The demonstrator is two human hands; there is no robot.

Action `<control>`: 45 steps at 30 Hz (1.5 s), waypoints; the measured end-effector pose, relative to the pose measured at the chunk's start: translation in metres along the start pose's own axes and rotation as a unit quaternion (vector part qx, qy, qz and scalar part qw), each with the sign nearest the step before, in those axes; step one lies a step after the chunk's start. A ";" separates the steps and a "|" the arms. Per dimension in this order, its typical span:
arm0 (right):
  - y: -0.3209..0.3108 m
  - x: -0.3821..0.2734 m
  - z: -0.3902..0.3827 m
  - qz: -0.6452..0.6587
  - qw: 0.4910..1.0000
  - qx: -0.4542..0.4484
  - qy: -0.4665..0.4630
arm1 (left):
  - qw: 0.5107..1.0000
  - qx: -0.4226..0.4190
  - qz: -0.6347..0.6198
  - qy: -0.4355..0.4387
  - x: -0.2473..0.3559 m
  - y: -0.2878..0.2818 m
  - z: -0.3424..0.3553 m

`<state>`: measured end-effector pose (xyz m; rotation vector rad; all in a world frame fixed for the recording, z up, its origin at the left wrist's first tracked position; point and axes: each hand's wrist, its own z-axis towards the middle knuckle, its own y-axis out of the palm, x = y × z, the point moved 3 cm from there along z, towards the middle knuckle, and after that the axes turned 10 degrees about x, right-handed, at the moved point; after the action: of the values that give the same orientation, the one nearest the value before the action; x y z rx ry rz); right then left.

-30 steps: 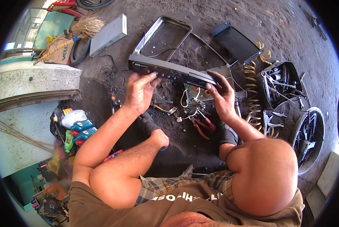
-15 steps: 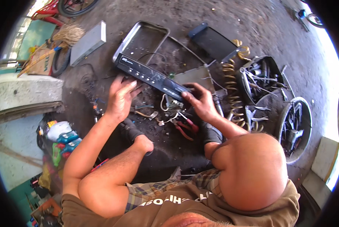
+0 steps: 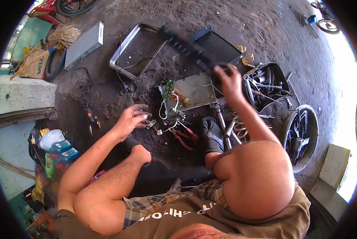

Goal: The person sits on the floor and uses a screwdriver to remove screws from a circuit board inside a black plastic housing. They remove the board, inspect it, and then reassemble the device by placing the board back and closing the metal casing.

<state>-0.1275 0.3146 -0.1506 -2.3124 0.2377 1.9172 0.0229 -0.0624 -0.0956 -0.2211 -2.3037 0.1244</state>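
Observation:
My right hand grips one end of a long black front panel. The panel is smeared by motion and slants up and to the left, above the floor. My left hand hovers over the dark floor with its fingers loosely spread and nothing seen in them. Just right of it lie a tangle of white wires and small parts and red-handled pliers. A green circuit board and a brown board rest against a grey perforated metal plate.
Beyond my hands lie a metal tray frame, a dark flat cover and a grey metal case. Scissors sit below the frame. Rightward are a tool-filled container, a round tub and a coiled yellow hose.
The black panel, earlier between both hands, has swung away and to the right in my right hand. My left hand has come off it and dropped nearer to me.

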 end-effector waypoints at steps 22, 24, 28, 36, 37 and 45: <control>-0.138 0.061 0.335 -0.010 0.947 0.277 0.160 | 0.935 -0.034 0.338 0.101 -0.017 -0.016 -0.005; -0.255 0.032 0.358 -0.147 0.934 0.307 0.110 | 0.931 -0.083 0.320 0.152 -0.011 0.009 0.032; -0.107 0.049 0.285 -0.295 0.924 0.243 0.001 | 0.933 -0.029 0.350 0.083 -0.020 -0.025 -0.005; -0.022 -0.024 0.066 -0.286 0.875 0.048 -0.388 | 0.914 -0.051 0.380 0.130 -0.022 -0.027 0.017; -0.011 -0.018 0.042 -0.271 0.896 -0.006 -0.352 | 0.910 -0.053 0.388 0.134 -0.021 -0.026 0.019; 0.056 0.068 -0.043 -0.413 0.780 -0.292 -0.368 | 0.887 -0.063 0.427 0.161 -0.022 -0.020 0.029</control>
<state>-0.0853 0.2487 -0.2094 -1.2143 -1.3568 2.2634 0.0143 -0.0868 -0.1277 -1.2230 -1.7346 0.3494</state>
